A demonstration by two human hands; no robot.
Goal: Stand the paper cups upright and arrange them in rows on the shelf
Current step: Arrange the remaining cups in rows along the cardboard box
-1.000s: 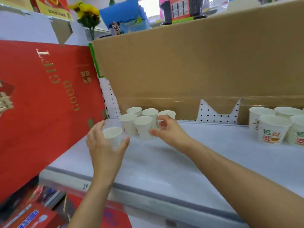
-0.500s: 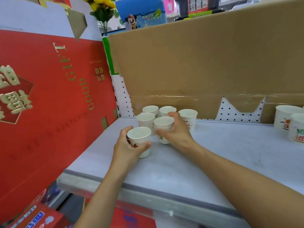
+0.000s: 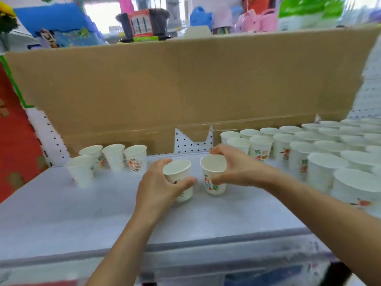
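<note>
On the shelf (image 3: 82, 213), the left grip (image 3: 156, 186) curls round the left cup (image 3: 177, 169) and the right grip (image 3: 237, 168) clasps the right cup (image 3: 213, 187) near its rim, and since both cups look light and easily crushed, a gentle hold on the sidewall seems best.

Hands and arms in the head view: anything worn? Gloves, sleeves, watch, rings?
Nothing worn that shows. Left hand and right hand are bare: no gloves, rings or markings. Left forearm and right forearm are bare to the frame edge: no sleeve, watch or wristband in view.
</note>
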